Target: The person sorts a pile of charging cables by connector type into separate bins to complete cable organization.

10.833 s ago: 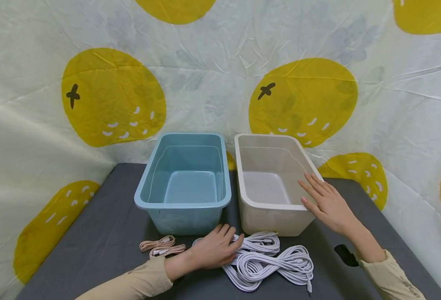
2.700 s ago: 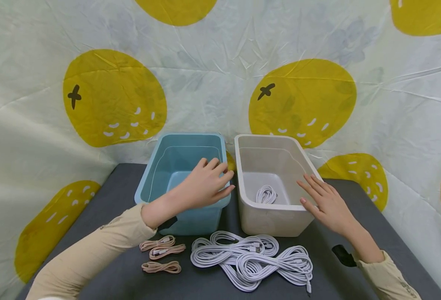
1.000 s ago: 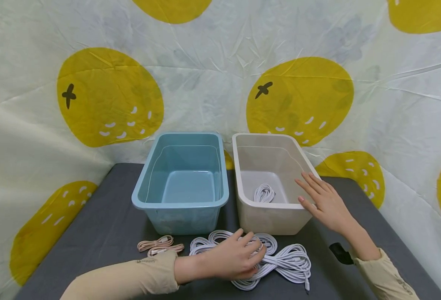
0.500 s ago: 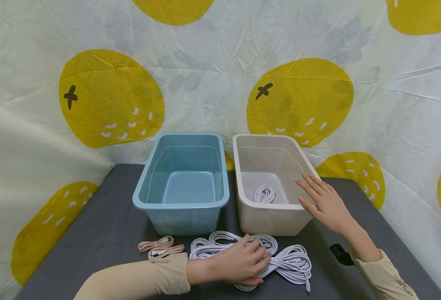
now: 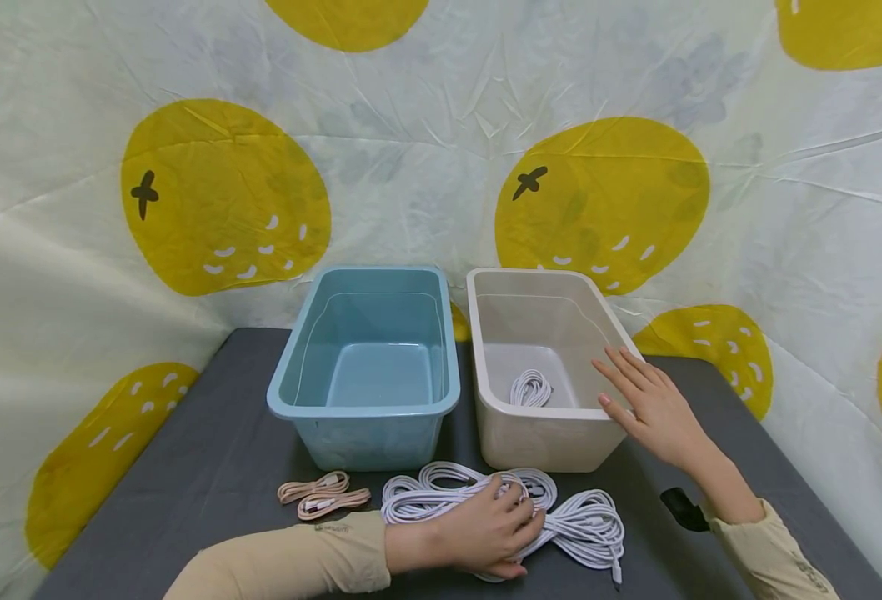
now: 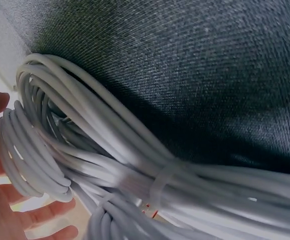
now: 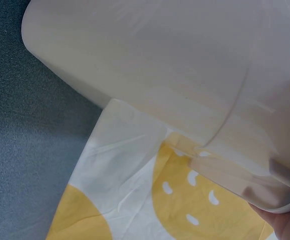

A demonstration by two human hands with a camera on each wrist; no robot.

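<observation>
My left hand (image 5: 489, 525) is down on the heap of white cables (image 5: 587, 525) in front of the bins, its fingers bent. In the left wrist view, its thumb and fingers (image 6: 44, 215) close around the looped end of a white cable coil (image 6: 29, 150); a band ties the bundle beside it. My right hand (image 5: 654, 408) lies with straight fingers over the right rim of the beige bin (image 5: 553, 442). The right wrist view shows part of that hand (image 7: 287, 225) at the rim. Inside the beige bin lies one white cable coil (image 5: 531, 388).
Left of the beige bin stands a blue bin (image 5: 366, 442) with nothing in it. Two pinkish-beige cable bundles (image 5: 333, 503) lie before it, close to the left sleeve. Behind the dark table (image 5: 208, 433) hangs a white cloth with yellow fruit shapes.
A white coil now lies in the beige bin, which held nothing at first. My left hand has come down from over the blue bin onto the cables, lately shifting slightly right. The right hand stays put.
</observation>
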